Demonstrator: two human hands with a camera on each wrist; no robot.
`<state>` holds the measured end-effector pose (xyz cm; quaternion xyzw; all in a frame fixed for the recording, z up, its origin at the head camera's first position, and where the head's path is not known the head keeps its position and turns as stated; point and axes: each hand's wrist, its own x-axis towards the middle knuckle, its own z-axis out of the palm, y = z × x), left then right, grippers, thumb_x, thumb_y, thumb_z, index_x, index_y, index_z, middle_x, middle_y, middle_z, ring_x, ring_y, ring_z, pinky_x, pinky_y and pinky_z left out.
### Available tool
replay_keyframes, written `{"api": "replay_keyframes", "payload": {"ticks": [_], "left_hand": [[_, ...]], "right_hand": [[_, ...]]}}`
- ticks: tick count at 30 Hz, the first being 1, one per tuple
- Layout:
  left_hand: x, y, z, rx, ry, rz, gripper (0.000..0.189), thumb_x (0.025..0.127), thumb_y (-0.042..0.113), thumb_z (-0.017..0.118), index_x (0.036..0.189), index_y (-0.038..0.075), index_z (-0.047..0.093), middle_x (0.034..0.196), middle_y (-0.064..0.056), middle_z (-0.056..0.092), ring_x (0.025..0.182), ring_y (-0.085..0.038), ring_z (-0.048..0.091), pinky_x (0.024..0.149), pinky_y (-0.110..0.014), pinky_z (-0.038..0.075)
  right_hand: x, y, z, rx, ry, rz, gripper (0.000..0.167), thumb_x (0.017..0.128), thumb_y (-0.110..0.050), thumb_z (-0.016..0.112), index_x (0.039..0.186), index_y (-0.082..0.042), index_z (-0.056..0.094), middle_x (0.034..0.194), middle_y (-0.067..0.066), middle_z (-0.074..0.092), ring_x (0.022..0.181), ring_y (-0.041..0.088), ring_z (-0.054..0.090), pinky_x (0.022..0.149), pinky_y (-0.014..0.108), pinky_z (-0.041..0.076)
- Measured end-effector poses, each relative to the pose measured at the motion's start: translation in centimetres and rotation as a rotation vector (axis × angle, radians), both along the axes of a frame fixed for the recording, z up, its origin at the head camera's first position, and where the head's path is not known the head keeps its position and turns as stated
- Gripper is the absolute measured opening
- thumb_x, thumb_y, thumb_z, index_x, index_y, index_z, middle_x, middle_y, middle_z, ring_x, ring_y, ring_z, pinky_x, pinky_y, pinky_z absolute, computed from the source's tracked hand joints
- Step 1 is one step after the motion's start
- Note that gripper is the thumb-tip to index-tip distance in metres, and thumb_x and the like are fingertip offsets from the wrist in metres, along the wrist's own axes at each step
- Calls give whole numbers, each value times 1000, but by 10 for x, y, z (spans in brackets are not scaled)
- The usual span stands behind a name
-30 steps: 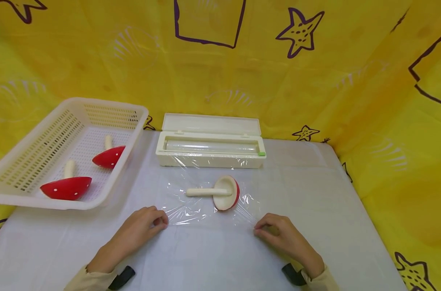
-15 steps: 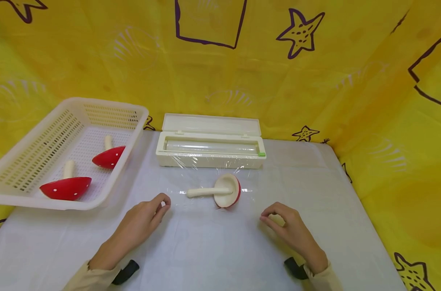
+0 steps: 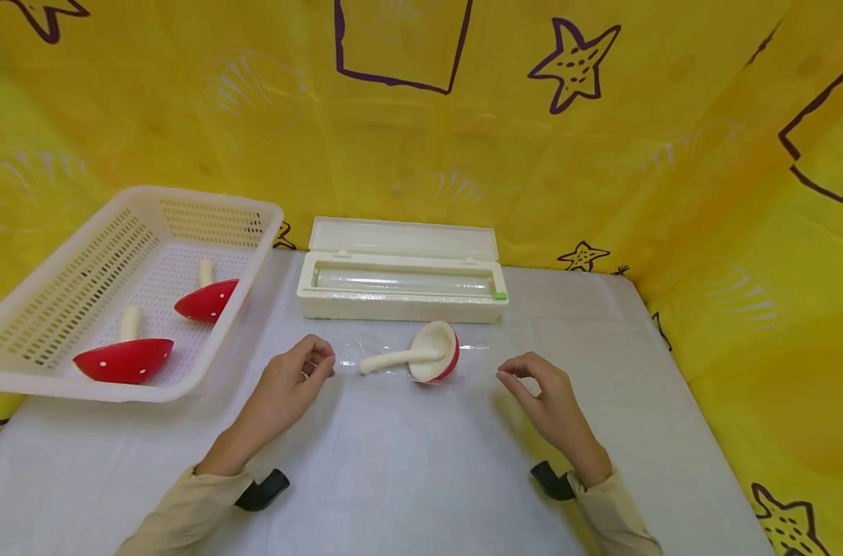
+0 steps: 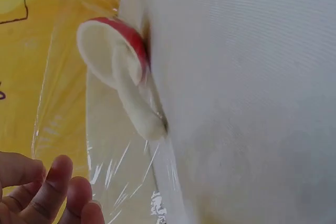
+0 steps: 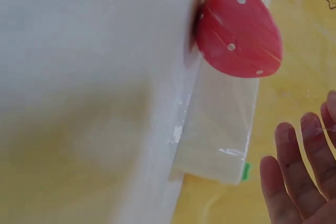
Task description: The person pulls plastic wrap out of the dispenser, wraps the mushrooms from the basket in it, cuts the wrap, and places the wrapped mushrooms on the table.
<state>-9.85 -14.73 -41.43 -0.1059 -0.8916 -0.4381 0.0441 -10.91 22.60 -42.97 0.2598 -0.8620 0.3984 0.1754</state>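
Observation:
A toy mushroom (image 3: 431, 340) with a red, white-dotted cap and cream stem lies on its side mid-table, on clear cling film (image 4: 113, 169). Its stem points left, and the cap's pale underside faces the head camera. My left hand (image 3: 282, 394) pinches one corner of the film between thumb and fingers, left of the stem. To the right of the cap, my right hand (image 3: 550, 398) pinches the other corner. In the left wrist view, the film's free edge stretches raised between both hands. The film runs back to a white dispenser box (image 3: 401, 309), lid up.
Inside the dispenser sits a film roll (image 3: 401, 280), and a green slider (image 3: 499, 296) marks its right end. On the left stands a white plastic basket (image 3: 185, 390) with two more red mushrooms (image 3: 124, 361). A yellow patterned cloth (image 3: 421, 131) hangs behind the white-covered table.
Both hands have risen and moved forward toward the dispenser, bringing the film's near edge up with them. The toy mushroom has shifted slightly toward the box, its cap tipping back.

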Motion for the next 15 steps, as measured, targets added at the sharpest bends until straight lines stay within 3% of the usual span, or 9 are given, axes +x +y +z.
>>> {"api": "replay_keyframes", "payload": {"ticks": [5, 11, 15], "left_hand": [[-15, 4, 0, 159, -109, -5, 7, 100, 10, 56, 103, 4, 55, 88, -18, 70, 75, -25, 64, 66, -24, 51], [-32, 6, -4, 293, -186, 33, 12, 102, 9, 52, 105, -2, 51, 91, -22, 70, 72, -18, 63, 66, -24, 55], [-41, 7, -6, 355, -218, 59, 14, 103, 11, 50, 107, -2, 49, 97, -22, 73, 75, -13, 66, 70, -22, 56]], "right_hand": [[-14, -7, 1, -63, -27, -56, 14, 85, 4, 73, 95, -5, 69, 90, 4, 71, 84, 14, 68, 83, 9, 51], [-28, -17, -2, -133, -34, -105, 12, 83, 8, 72, 93, 0, 69, 88, 10, 71, 81, 11, 66, 80, 7, 49], [-37, -21, -1, -168, -71, -111, 6, 89, 0, 70, 95, 0, 69, 91, 9, 72, 83, 4, 64, 80, 10, 52]]}}
